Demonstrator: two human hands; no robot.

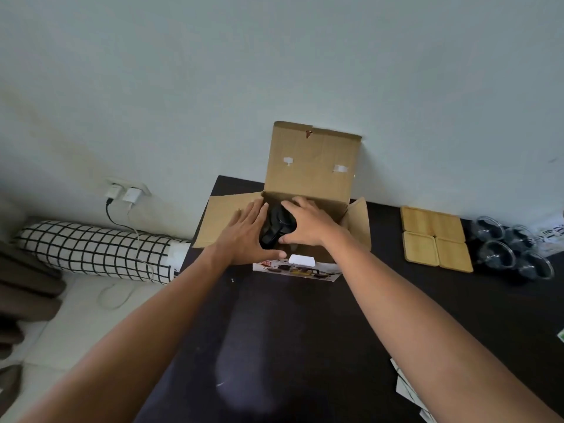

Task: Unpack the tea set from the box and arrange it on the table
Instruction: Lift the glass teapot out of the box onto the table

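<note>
An open cardboard box (311, 166) stands at the far edge of the dark table (290, 331), its lid flap up against the wall. A dark glass teapot (276, 227) sits in the box's mouth between my hands. My left hand (244, 230) presses flat against the pot's left side with straight fingers. My right hand (305, 222) curls over its top and right side, thumb under its near edge. To the right lie several bamboo coasters (435, 239) in a square, and several glass cups (512, 248) beyond them.
A white card (301, 260) lies on the box's printed front flap. Papers (409, 389) poke in at the table's near right edge. Left of the table are a checked bolster (97, 251), a white cushion and a wall socket (128, 190) with chargers and cables.
</note>
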